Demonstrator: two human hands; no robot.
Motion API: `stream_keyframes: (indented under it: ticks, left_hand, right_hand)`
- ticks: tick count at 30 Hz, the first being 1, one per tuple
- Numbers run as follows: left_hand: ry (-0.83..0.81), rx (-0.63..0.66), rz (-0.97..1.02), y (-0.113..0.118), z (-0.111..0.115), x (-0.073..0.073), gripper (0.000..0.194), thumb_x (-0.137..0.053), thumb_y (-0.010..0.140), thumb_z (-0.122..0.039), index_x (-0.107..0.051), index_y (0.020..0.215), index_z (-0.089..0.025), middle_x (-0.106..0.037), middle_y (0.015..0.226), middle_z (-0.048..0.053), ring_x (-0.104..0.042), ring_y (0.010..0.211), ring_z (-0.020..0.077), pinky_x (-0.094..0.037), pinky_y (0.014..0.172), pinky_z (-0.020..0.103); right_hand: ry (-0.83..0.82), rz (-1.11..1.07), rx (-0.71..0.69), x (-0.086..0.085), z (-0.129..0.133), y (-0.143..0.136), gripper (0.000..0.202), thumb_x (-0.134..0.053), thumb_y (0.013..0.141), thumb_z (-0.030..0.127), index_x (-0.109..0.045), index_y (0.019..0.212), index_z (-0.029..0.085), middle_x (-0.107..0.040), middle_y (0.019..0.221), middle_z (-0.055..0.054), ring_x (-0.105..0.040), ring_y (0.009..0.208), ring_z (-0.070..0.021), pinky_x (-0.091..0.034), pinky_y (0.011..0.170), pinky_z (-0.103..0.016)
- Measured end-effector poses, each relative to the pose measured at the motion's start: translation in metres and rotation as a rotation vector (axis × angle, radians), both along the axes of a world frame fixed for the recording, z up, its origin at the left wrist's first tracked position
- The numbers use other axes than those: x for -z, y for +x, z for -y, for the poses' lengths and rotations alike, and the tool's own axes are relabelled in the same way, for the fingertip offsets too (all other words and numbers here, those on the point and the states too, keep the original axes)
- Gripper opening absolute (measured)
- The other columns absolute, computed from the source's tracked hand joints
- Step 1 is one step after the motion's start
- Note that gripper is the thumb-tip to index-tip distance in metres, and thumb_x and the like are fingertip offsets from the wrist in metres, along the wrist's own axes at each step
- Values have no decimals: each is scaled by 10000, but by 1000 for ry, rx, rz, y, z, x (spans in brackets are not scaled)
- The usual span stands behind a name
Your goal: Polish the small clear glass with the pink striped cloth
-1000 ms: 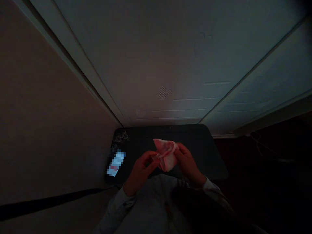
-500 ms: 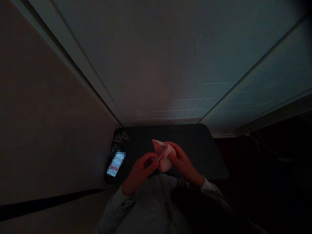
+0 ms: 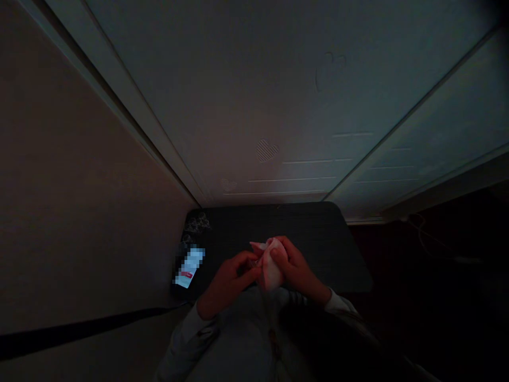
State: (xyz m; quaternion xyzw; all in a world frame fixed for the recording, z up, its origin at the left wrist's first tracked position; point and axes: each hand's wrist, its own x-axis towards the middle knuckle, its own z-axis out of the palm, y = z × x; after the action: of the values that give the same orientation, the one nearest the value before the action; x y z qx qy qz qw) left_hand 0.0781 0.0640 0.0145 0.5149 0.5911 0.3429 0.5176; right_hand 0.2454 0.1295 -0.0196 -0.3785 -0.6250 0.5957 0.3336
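Note:
Between my two hands is a soft pink-and-white piece that looks like folded cloth or paper [image 3: 272, 270], held above the near edge of a dark table. My right hand [image 3: 296, 265] wraps round its right side, thumb on top. At its left side, my left hand [image 3: 234, 276] pinches a small clear, shiny bit that looks like plastic film [image 3: 254, 262]. Dim light hides the finer detail of both.
The dark table [image 3: 318, 239] has rounded corners and stands against pale panels [image 3: 238, 106] with embossed hearts. On its left side lie a lit phone [image 3: 190, 268] and a crumpled clear heap [image 3: 198, 223]. A dark strap [image 3: 99, 321] runs at lower left. A cable [image 3: 429, 241] lies at right.
My right hand has turned the pink-and-white piece and its upper flap now sits lower and more folded. My left hand stays at its left side, still pinching.

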Motion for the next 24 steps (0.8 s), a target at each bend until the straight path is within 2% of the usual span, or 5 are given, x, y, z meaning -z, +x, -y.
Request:
stream_keyframes:
  ticks: [4,8,15,19,24]
  left_hand:
    - [28,-45,-42,2,0,1,193,-608,769,-288,-613,933,-187,-631,781,-9,-558,727,159,-421,662,255]
    - [73,-75,-91,2,0,3,208,-638,756,-294,-636,940,-198,-647,815,0,-563,734,161,-426,666,256]
    - [117,-125,-179,2,0,-2,320,-642,763,-255,-651,1082,-227,-671,921,36,-577,793,188,-446,742,295]
    - [165,-94,-207,3,1,-4,352,-641,767,-253,-640,1119,-245,-681,970,42,-581,842,201,-452,782,312]
    - [151,-129,-205,0,2,5,337,-636,752,-231,-651,1089,-240,-685,1037,55,-596,881,211,-458,812,328]
  right_hand:
    - [-2,-2,41,5,1,-2,271,-459,868,434,-573,907,191,-597,775,-5,-537,666,-141,-435,595,-241]
    - [-150,-64,151,8,-1,-2,362,-458,845,528,-594,903,197,-596,716,2,-520,599,-138,-423,527,-233]
    - [-328,-132,305,5,-6,-1,514,-533,728,653,-629,945,196,-678,897,-52,-613,807,-221,-494,698,-311]
    - [-291,-116,240,3,-3,-6,532,-511,738,662,-623,989,206,-685,986,-73,-618,910,-242,-500,766,-332]
    - [-257,-171,45,6,4,-11,417,-527,797,548,-581,1023,202,-682,969,-63,-629,828,-198,-506,710,-304]
